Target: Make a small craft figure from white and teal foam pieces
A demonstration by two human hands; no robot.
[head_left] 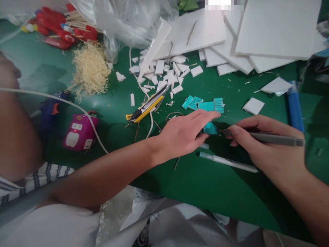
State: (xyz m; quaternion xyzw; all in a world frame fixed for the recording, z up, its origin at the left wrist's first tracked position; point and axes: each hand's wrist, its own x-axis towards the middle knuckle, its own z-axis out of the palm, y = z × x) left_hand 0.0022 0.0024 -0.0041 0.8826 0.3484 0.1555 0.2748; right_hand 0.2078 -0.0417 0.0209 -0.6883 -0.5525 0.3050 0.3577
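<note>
My right hand (269,144) grips a slim grey pen (272,138), its dark tip pointing left at a small turquoise piece (210,128). My left hand (183,132) steadies that piece on the table between thumb and fingers; part of it is hidden under them. Just beyond my left fingers lie more turquoise-coloured pieces (206,106), some with dark dots and one with stripes. A white marker with a green tip (228,162) rests uncapped below my hands. Its pale cap (204,145) seems to lie by my left thumb.
A yellow utility knife (147,105) lies left of my hand, beside white foam scraps (167,73). Foam sheets (277,31) are stacked at the back right. A blue marker (295,106), a pink power adapter (79,132), a straw-like heap (91,68) and another person's arm (19,127) surround the green table (190,188).
</note>
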